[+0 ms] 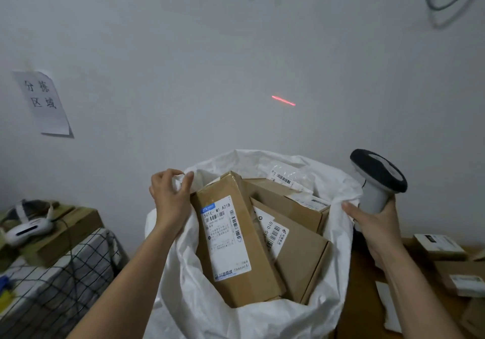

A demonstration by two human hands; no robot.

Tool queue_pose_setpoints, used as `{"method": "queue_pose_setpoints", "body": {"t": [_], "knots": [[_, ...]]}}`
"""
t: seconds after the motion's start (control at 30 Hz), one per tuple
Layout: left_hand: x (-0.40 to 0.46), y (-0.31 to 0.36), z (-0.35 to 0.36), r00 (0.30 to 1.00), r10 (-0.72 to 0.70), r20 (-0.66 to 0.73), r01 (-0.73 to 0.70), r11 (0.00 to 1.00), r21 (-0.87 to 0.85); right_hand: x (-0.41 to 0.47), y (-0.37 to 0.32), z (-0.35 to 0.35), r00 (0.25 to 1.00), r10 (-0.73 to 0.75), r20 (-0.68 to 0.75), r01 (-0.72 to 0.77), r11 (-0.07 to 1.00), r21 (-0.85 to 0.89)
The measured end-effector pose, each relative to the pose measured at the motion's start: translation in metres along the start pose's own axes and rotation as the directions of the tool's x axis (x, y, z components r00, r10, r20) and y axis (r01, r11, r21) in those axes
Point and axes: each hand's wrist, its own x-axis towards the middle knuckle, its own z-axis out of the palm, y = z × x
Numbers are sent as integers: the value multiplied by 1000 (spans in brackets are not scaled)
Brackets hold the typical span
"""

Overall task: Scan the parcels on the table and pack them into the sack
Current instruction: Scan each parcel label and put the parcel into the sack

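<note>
Both hands up at the mouth of the white woven sack [236, 312], centre and lower frame, mouth gaping wide. Left hand [170, 197] at the upper-left rim, fingers [187, 181] pinching a fold of the fabric and pulling it outward. Right hand [372, 223] at the right rim, fingers wrapped round the handle of the barcode scanner [378, 178] while the thumb presses against the sack's edge. Scanner head tilted up and away, throwing a red laser line [283, 100] onto the bare wall [236, 37] above centre, so nothing being read just now.

Inside the sack, several cardboard parcels packed tight: a long box with a white shipping label [225, 239] leaning upright at centre-left, a flatter labelled box [296, 254] tilted against it at centre-right, more behind. Looks well filled.

Packing step in hand, apparently: opening or settling the sack to make room. More boxed parcels [441, 247] waiting on the brown tabletop [367, 312] at lower right, just beside the sack. Next move probably calls for freeing one hand from the rim, bringing the scanner down onto a label over there, then lifting that parcel in without letting the mouth collapse
</note>
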Motion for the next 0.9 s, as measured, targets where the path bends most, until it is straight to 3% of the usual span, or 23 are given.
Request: {"method": "queue_pose_setpoints", "body": {"t": [0.17,0.3,0.47,0.57,0.67,0.73,0.83,0.9], "knots": [[1,-4,1,997,-39,63,50,983,-178,9,3,14,998,-47,29,45,998,53],[4,-9,0,998,-28,-62,20,992,-127,9,4,26,998,-43,43,38,992,122],[7,-4,5,983,-177,-55,163,968,-192,10,-15,37,994,-104,21,103,994,38],[26,29,1,981,-86,-174,39,965,-259,18,-53,35,966,-250,-61,250,968,-9],[49,58,-11,964,-45,-262,-47,941,-335,37,-88,29,905,-349,-245,377,923,80],[57,56,-13,976,-84,-201,8,935,-354,46,-97,32,892,-347,-289,390,914,108],[45,29,-3,975,-222,-21,208,938,-278,48,-89,40,932,-332,-148,333,943,-19],[39,26,-3,960,-277,-37,257,927,-273,46,-90,40,926,-347,-151,345,938,-43]]}}
